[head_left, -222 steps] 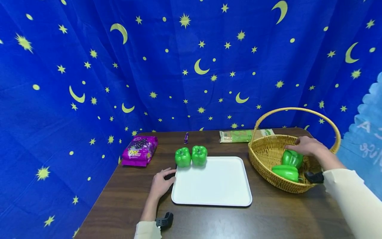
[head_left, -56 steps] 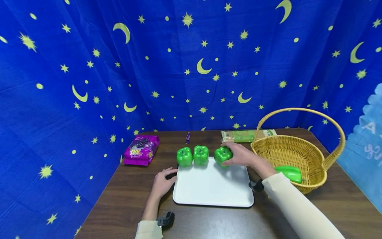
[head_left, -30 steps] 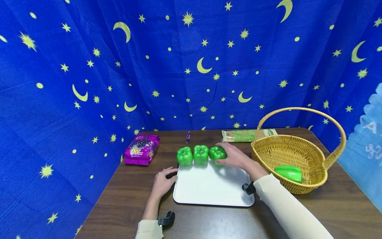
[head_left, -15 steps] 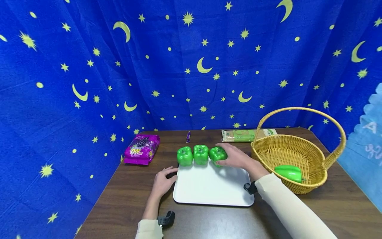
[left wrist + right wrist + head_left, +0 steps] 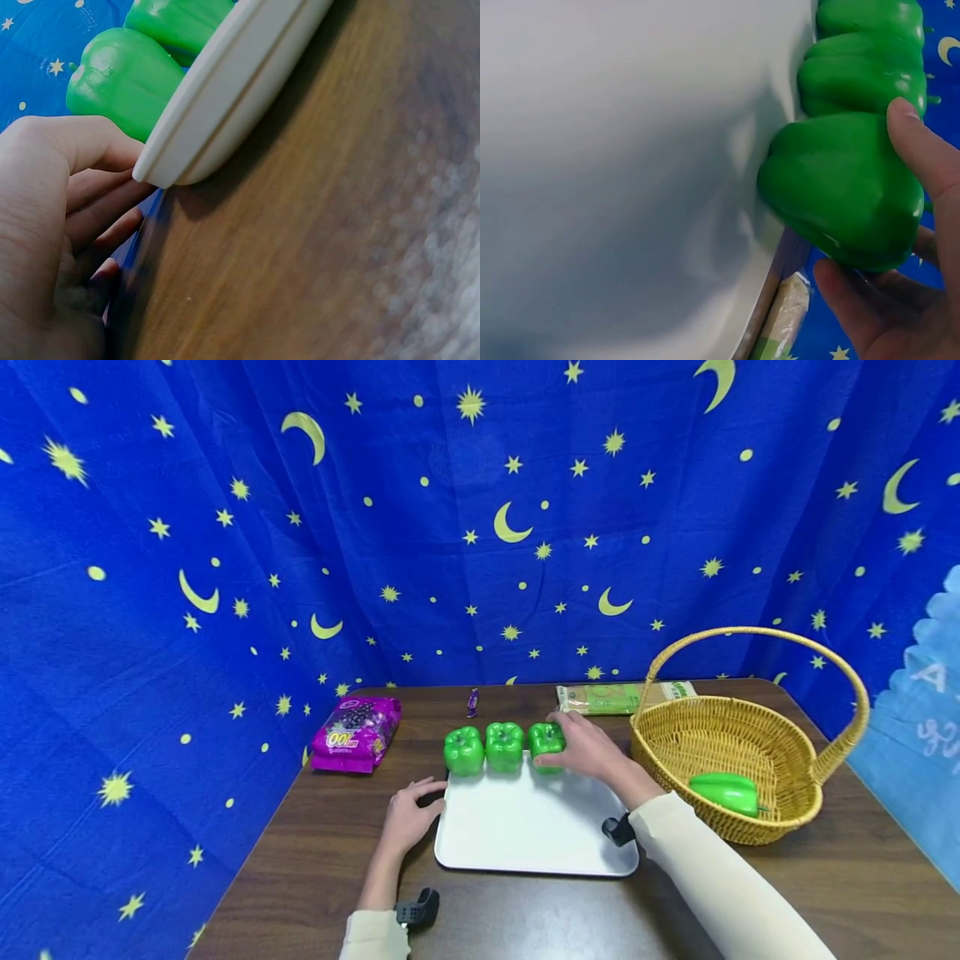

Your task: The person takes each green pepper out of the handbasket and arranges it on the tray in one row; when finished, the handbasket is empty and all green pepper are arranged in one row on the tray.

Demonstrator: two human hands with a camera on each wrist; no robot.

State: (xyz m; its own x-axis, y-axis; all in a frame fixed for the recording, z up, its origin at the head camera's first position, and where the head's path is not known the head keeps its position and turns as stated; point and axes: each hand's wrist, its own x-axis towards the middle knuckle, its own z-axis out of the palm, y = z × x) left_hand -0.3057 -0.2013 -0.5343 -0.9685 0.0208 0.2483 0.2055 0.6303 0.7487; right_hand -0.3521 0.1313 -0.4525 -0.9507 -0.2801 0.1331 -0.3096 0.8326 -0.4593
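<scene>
My right hand (image 5: 588,747) grips a green bell pepper (image 5: 543,739) at the far edge of the white tray (image 5: 532,831). In the right wrist view, thumb and fingers lie round the stem end of this pepper (image 5: 840,184). Left of it, two more green bell peppers stand side by side, the middle pepper (image 5: 505,747) and the left pepper (image 5: 463,752). My left hand (image 5: 408,818) touches the tray's left edge with relaxed fingers; the left wrist view has it against the tray rim (image 5: 217,97). Another green bell pepper (image 5: 725,793) lies sideways in the wicker basket (image 5: 675,777).
The basket's tall handle (image 5: 757,631) arches up at the right. Behind the tray lie a long clear-and-green packet (image 5: 611,699) and a small purple wrapped sweet (image 5: 472,703). A purple bag (image 5: 356,735) sits at back left. A blue star-patterned curtain (image 5: 420,543) hangs behind the brown table (image 5: 300,860).
My right hand has brought a bell pepper from the basket to the tray, then slid it left beside the other two and shifted it slightly. The left hand has stayed at the tray's edge.
</scene>
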